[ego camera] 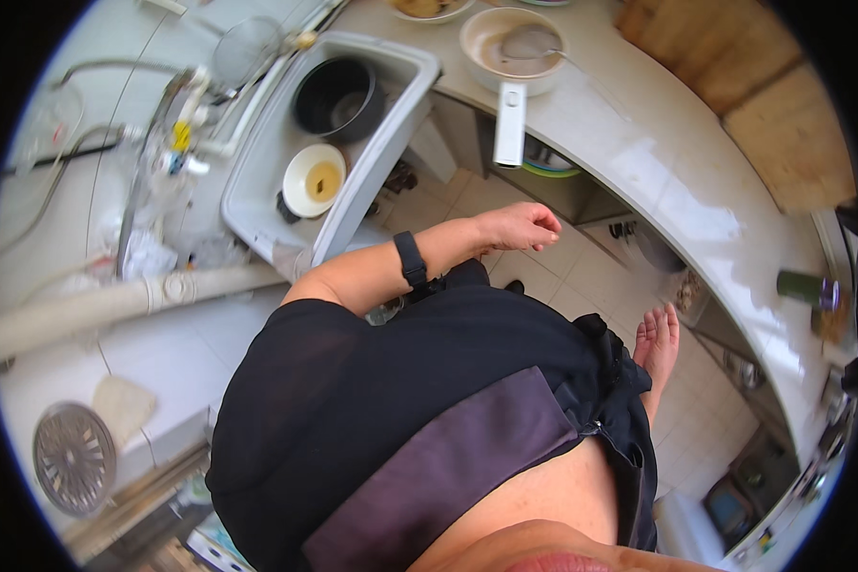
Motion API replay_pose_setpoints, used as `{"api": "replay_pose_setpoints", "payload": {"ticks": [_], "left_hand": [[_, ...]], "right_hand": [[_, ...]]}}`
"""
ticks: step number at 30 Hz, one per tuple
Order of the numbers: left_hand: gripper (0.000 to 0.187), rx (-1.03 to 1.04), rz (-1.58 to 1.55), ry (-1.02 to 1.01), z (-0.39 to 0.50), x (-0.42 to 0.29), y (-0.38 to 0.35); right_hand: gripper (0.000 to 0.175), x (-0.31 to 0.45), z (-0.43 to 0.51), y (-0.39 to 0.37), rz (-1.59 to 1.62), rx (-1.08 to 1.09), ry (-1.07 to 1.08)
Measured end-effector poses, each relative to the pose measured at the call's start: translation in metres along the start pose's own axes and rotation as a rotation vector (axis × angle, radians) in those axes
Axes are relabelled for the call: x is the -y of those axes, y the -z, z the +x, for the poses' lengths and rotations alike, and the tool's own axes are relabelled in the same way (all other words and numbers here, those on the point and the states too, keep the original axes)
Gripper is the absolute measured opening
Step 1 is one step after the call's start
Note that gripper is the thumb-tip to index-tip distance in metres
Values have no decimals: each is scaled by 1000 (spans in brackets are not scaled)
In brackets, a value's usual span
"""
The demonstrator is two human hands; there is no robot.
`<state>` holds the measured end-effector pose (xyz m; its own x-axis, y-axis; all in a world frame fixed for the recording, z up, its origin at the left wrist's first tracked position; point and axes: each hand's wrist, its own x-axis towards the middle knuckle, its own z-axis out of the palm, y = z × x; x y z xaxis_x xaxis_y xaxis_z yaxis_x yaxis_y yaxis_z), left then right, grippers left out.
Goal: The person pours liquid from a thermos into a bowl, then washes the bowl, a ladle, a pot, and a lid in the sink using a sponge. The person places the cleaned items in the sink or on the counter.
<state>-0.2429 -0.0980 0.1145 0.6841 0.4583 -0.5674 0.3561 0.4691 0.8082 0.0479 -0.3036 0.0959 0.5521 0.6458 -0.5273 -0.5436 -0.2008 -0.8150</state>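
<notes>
My left hand [520, 227] is held out in front of my body, its fingers loosely curled with nothing visible in them. A dark band is on that wrist. Beyond it, a light-coloured pan [472, 64] with a white handle [510, 127] stands on the counter, the handle reaching past the edge. A mesh skimmer [529, 41] rests in the pan. To the left, a grey sink [243, 193] holds a dark pot [336, 96] and a white bowl [294, 179] with yellowish liquid. My right hand [658, 344] hangs at my right side, fingers extended and holding nothing.
The curved counter [665, 179] runs along the front and right. Wooden boards [729, 79] stand behind it, with a green container [797, 287] further right. Pipes and a faucet [193, 93] are beyond the sink. A round metal rack [75, 457] lies at the lower left.
</notes>
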Motion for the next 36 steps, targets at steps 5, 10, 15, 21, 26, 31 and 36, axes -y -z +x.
{"api": "replay_pose_setpoints", "payload": {"ticks": [5,10,15,21,26,31,36], "left_hand": [[30,-507,-298,-14,-84,65,72],[21,-1250,-544,-141,-148,136,137],[28,-1725,-862,-155,-178,213,228],[22,-1686,-1231,36,-154,293,299],[43,-1309,-1610,-139,-148,319,315],[46,-1171,-1780,-255,-145,315,322],[49,-1181,-1836,-235,-149,315,319]], "right_hand": [[32,0,41,-128,-135,379,-101],[31,-15,23,-261,-306,705,-190],[30,-47,-13,-362,-493,1000,-240],[29,-96,-42,-450,-722,1180,-199],[28,-115,-58,-489,-779,1327,-192],[28,-128,-56,-522,-904,1362,-177],[31,-147,-35,-554,-967,1426,-201]]}}
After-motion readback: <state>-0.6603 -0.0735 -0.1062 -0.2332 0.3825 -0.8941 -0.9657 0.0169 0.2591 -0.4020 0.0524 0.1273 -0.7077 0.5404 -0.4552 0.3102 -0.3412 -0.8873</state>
